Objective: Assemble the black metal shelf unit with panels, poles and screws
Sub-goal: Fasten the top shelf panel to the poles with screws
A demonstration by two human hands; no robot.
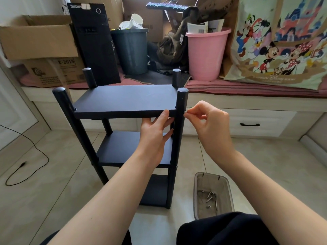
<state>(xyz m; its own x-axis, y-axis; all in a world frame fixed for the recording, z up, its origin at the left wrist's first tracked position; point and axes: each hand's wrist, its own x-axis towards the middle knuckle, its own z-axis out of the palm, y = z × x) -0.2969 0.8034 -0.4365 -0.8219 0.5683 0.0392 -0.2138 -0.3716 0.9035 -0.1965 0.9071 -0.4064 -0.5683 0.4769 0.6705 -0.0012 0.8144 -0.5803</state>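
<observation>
Pinching screw point(184, 112) at front right pole point(182, 110), right hand point(210, 124) is starting thread; left hand point(155, 131), fingers straight, is propping top panel point(123, 99) beside pole. Keeping screw square matters.

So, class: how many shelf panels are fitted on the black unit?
3: top panel at hand height, middle panel below it, bottom panel near the floor, partly hidden by the left forearm.

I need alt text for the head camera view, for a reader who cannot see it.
A person's right hand pinches a small screw against the front right pole of a black shelf unit, while the left hand supports the top panel from below. A tray of spare screws lies on the floor.
</observation>
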